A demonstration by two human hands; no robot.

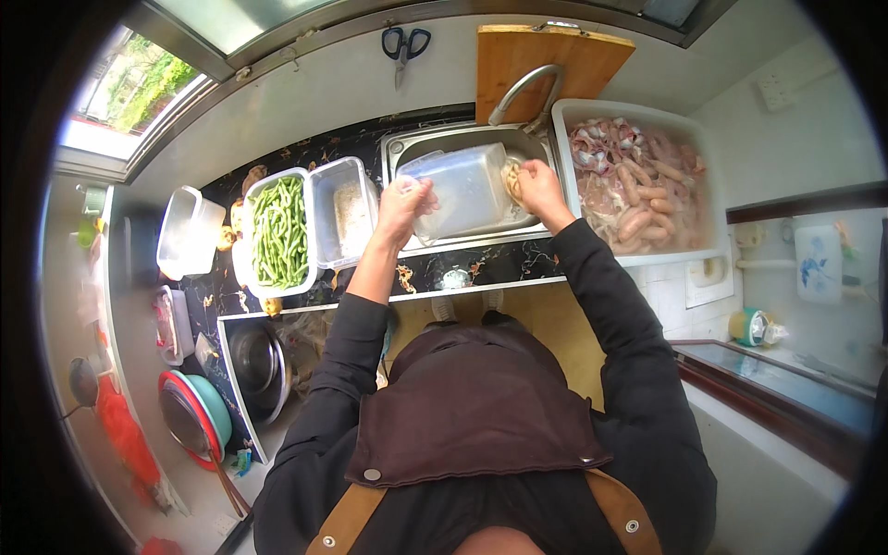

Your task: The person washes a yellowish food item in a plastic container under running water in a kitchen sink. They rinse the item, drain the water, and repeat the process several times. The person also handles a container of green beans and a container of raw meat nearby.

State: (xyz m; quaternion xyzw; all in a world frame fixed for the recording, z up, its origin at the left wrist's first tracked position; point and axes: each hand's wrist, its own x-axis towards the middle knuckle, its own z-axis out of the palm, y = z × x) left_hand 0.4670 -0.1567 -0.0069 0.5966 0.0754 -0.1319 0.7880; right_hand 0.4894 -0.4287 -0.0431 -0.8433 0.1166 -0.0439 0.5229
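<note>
A clear plastic container (465, 187) lies tilted on its side over the stainless steel sink (534, 148). My left hand (408, 205) grips it at its left end. Against the right end, my right hand (540, 186) pinches a beige, fibrous scrubber (512, 179), possibly a piece of loofah. The curved faucet (524, 87) arches above the back of the sink. Just left of the sink, another clear container (345, 208) holds some pale, grainy contents. Beside that one is a white tub of green beans (279, 232).
At right, a large white bin (642, 111) holds raw meat and sausages (642, 194). A wooden cutting board (555, 62) leans behind the faucet; scissors (404, 52) hang on the wall. Further left are an empty-looking container (191, 232), potatoes (226, 238) and stacked basins (194, 416).
</note>
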